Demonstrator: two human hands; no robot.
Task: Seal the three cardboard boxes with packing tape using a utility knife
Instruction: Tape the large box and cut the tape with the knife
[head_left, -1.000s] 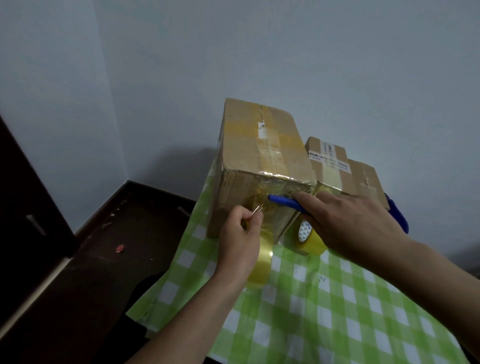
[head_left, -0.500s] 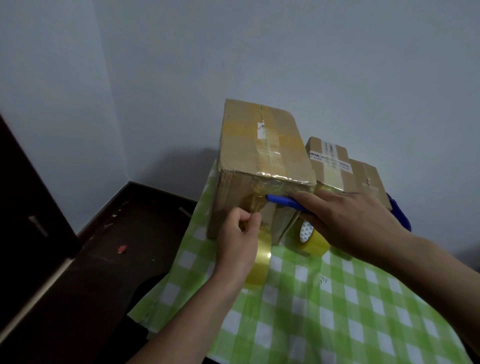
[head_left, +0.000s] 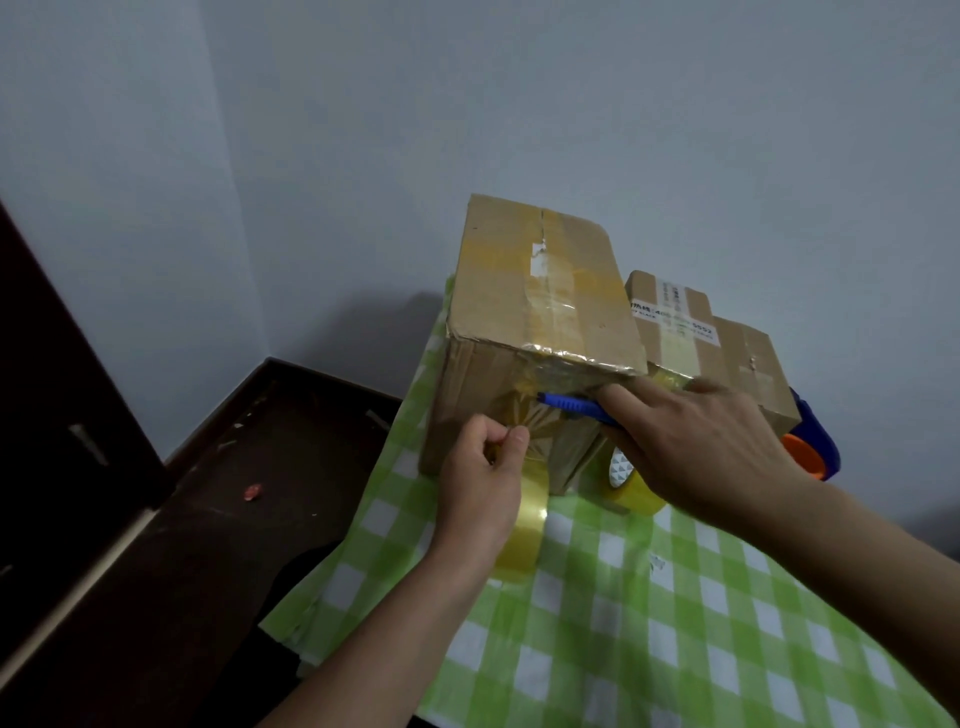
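Note:
A large cardboard box (head_left: 540, 291) stands on the green checked tablecloth (head_left: 649, 613), with clear tape along its top seam and down its front face. My left hand (head_left: 480, 488) pinches a strip of yellowish packing tape (head_left: 524, 525) that hangs from the box's front. My right hand (head_left: 696, 441) holds a blue utility knife (head_left: 569, 404) with its tip against the tape on the front face. Two smaller taped boxes (head_left: 696, 332) sit behind on the right. A yellow tape roll (head_left: 631, 486) lies under my right hand.
A blue and orange tape dispenser (head_left: 813, 447) pokes out behind my right hand. The table's left edge drops to a dark floor (head_left: 208, 499) with small scraps. A pale wall stands close behind the boxes. A dark door or cabinet (head_left: 47, 395) is at the far left.
The knife tip has slid a little to the left across the box's front face. My left hand still pinches the tape strip and has shifted slightly.

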